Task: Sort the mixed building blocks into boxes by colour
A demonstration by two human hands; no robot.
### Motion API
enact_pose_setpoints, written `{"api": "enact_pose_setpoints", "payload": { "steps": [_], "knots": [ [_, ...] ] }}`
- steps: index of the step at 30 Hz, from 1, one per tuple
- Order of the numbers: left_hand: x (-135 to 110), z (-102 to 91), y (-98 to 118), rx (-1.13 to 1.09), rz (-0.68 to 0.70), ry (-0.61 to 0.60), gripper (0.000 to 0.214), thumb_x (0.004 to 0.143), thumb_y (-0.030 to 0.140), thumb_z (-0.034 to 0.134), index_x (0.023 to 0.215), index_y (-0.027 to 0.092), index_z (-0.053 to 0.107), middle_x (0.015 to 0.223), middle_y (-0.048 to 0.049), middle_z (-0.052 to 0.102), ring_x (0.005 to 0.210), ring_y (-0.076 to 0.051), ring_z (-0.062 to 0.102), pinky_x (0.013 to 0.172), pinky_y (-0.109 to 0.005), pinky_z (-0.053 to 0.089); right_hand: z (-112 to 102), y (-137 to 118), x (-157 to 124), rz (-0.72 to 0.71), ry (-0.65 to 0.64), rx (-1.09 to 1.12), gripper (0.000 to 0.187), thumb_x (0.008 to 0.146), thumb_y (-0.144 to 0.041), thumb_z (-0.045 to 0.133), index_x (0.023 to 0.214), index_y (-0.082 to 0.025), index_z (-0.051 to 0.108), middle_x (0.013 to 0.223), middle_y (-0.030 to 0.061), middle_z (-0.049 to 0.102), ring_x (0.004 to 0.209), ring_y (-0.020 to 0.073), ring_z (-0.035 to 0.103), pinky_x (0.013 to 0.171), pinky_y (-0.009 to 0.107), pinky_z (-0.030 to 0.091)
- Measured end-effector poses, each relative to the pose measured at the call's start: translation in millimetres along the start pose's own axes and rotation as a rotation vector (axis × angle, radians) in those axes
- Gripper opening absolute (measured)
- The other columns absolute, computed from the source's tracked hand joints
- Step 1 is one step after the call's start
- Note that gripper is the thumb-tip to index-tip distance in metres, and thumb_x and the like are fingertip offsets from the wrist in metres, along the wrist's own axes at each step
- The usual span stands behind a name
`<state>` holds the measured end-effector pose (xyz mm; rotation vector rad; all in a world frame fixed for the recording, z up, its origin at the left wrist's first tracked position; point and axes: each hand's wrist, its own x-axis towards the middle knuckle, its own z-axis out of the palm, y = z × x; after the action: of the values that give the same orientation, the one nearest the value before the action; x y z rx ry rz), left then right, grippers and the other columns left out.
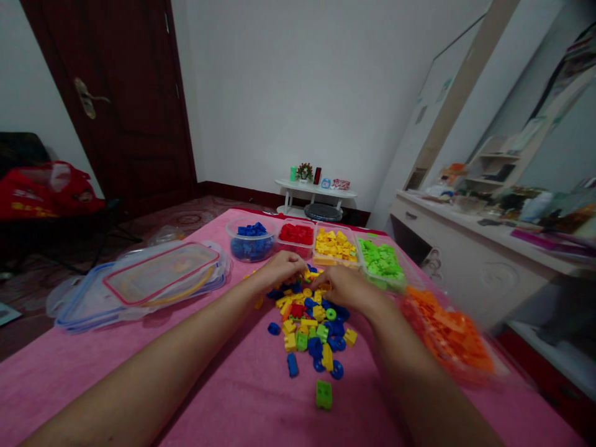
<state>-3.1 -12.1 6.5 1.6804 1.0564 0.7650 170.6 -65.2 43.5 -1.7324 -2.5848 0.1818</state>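
Observation:
A loose heap of toy building bricks [308,323] in yellow, blue, green and red lies on the pink cloth in front of me. My left hand [285,268] is at the far left side of the heap, its fingers curled down among the bricks; whatever they grip is hidden. Across from it, my right hand [347,288] reaches in from the right with bent fingers closed near yellow pieces, and I cannot make out what is in them. A green brick [324,395] lies apart, nearest to me, and a blue brick [292,365] sits at the heap's near edge.
Behind the heap stand clear tubs of blue bricks [252,241], red bricks [297,234], yellow bricks [335,244] and green bricks [382,259]. A blurred tub of orange bricks [449,332] is at the right. Stacked lids [161,273] lie left. A low white table [316,188] stands beyond.

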Motion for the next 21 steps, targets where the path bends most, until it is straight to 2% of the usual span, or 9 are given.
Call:
{"api": "enact_pose_setpoints", "payload": {
  "steps": [4, 7, 10, 14, 18, 21],
  "knots": [
    [0, 1.0, 7, -0.385, -0.289, 0.004, 0.015, 0.069, 0.024, 0.050, 0.058, 0.015, 0.046, 0.048, 0.0023, 0.044, 0.039, -0.006, 0.038, 0.036, -0.017, 0.024, 4, 0, 3, 0.020, -0.019, 0.028, 0.030, 0.070, -0.016, 0.061, 0.094, -0.029, 0.073, 0.097, -0.0004, 0.071, 0.092, 0.0181, 0.063, 0.079, 0.024, 0.043],
    [2, 0.0, 9, -0.603, -0.390, -0.054, 0.012, 0.074, 0.022, 0.045, 0.065, 0.014, 0.048, 0.055, -0.0002, 0.050, 0.040, -0.006, 0.042, 0.035, -0.015, 0.024, 7, -1, 4, 0.048, -0.039, 0.051, 0.023, 0.070, -0.017, 0.062, 0.090, -0.025, 0.072, 0.093, 0.0009, 0.071, 0.088, 0.0169, 0.063, 0.074, 0.022, 0.043],
    [4, -0.9, 6, -0.692, -0.382, -0.106, 0.011, 0.078, 0.020, 0.042, 0.075, 0.013, 0.051, 0.062, -0.0014, 0.055, 0.042, -0.006, 0.047, 0.035, -0.013, 0.027, 8, -3, 3, 0.036, -0.050, 0.044, 0.023, 0.070, -0.017, 0.061, 0.090, -0.024, 0.071, 0.091, 0.0011, 0.071, 0.084, 0.0162, 0.062, 0.071, 0.022, 0.041],
    [3, 0.0, 2, -0.658, -0.327, -0.134, 0.017, 0.085, 0.028, 0.044, 0.083, 0.014, 0.054, 0.063, -0.0011, 0.057, 0.043, -0.006, 0.049, 0.035, -0.013, 0.030, 2, -3, 0, 0.034, -0.002, -0.004, 0.019, 0.072, -0.018, 0.055, 0.081, -0.023, 0.071, 0.082, 0.0015, 0.070, 0.075, 0.0156, 0.061, 0.061, 0.023, 0.037],
    [0, 3.0, 2, -0.614, -0.290, -0.152, 0.032, 0.088, 0.043, 0.044, 0.091, 0.013, 0.056, 0.069, -0.0027, 0.060, 0.048, -0.008, 0.055, 0.039, -0.014, 0.038, -14, -4, -2, 0.088, 0.201, 0.025, 0.019, 0.071, -0.018, 0.054, 0.080, -0.023, 0.070, 0.079, 0.0022, 0.068, 0.071, 0.0150, 0.059, 0.059, 0.023, 0.035],
    [-3, 5.5, 8, -0.686, -0.310, -0.246, 0.044, 0.087, 0.055, 0.040, 0.100, 0.016, 0.055, 0.072, -0.0039, 0.061, 0.056, -0.013, 0.062, 0.043, -0.017, 0.046, -19, -11, -2, 0.020, 0.382, 0.127, 0.022, 0.073, -0.020, 0.054, 0.088, -0.023, 0.070, 0.086, 0.0027, 0.069, 0.077, 0.0158, 0.059, 0.064, 0.023, 0.038]
  ]
}}
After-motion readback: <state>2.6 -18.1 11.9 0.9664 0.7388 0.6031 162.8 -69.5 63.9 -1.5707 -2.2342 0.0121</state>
